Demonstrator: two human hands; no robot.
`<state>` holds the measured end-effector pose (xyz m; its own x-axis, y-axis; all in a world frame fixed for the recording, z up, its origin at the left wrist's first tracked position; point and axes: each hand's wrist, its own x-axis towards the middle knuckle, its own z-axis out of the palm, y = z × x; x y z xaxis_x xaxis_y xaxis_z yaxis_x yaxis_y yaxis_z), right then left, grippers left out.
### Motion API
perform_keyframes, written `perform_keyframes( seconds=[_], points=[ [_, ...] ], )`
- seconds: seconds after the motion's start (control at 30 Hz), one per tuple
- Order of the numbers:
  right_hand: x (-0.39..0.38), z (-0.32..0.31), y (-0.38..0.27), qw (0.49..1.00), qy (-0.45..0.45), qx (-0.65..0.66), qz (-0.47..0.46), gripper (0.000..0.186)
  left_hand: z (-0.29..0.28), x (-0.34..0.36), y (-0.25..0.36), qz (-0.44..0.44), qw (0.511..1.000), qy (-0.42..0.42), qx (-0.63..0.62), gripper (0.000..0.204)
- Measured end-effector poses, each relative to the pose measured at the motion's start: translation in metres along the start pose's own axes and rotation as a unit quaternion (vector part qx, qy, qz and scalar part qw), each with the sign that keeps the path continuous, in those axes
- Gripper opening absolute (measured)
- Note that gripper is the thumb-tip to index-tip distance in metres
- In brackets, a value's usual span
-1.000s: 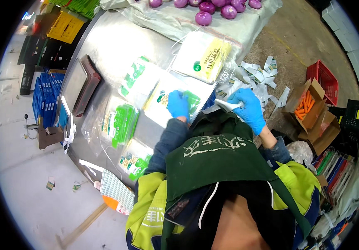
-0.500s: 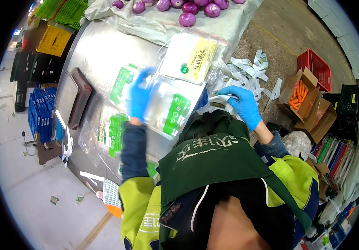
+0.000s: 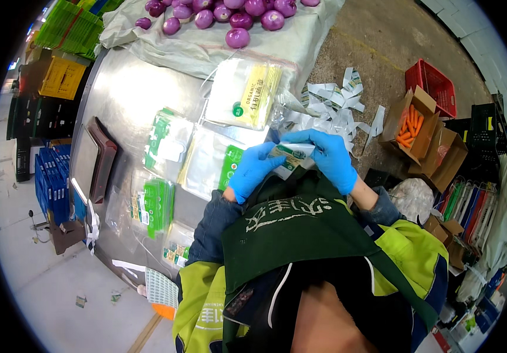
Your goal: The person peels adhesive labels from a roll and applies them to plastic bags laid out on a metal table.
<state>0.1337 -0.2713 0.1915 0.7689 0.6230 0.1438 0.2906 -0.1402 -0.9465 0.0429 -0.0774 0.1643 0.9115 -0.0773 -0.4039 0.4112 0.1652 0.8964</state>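
Both hands wear blue gloves and meet just in front of my dark green apron (image 3: 300, 209). Between them is a strip of printed labels (image 3: 294, 155), white with green. My left hand (image 3: 252, 172) pinches its left edge with the fingertips. My right hand (image 3: 331, 157) is closed on its right side; part of the strip is hidden under those fingers. Left of my hands, flat clear plastic bags with green print (image 3: 204, 162) lie on the metal table (image 3: 125, 82). Beyond them rests a stack of clear bags with a yellow band (image 3: 244, 91).
Purple onions (image 3: 237, 37) lie on a pale sheet at the far end. White backing strips (image 3: 339, 115) heap up right of the table, near a box of carrots (image 3: 409, 126) and a red crate (image 3: 433, 88). A tablet-like device (image 3: 96, 159) stands at the table's left edge.
My left hand has come from over the bags, rightward to the label strip beside my right hand. The strip's printed face now shows between both hands. The view has shifted slightly.
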Motion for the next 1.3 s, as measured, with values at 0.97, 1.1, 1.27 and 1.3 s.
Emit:
perform_keyframes(
  seconds=[0.97, 1.1, 1.27, 1.3],
  points=[
    [-0.007, 0.052, 0.036, 0.979, -0.132, -0.158, 0.004, 0.017, -0.06, 0.015, -0.119, 0.063, 0.75, 0.476, 0.454, 0.052],
    [-0.009, 0.06, 0.039, 0.996, -0.049, -0.027, -0.067, 0.022, -0.096, 0.023, -0.139, 0.004, 0.815, 0.45, 0.365, 0.025],
    [-0.013, 0.047, 0.029, 0.985, -0.11, 0.039, 0.126, 0.022, -0.14, 0.016, -0.102, -0.076, 0.92, 0.24, 0.3, 0.013],
    [-0.013, 0.04, 0.035, 0.979, -0.142, 0.017, 0.143, 0.022, -0.167, 0.011, -0.094, -0.11, 0.946, 0.16, 0.26, 0.014]
  ],
)
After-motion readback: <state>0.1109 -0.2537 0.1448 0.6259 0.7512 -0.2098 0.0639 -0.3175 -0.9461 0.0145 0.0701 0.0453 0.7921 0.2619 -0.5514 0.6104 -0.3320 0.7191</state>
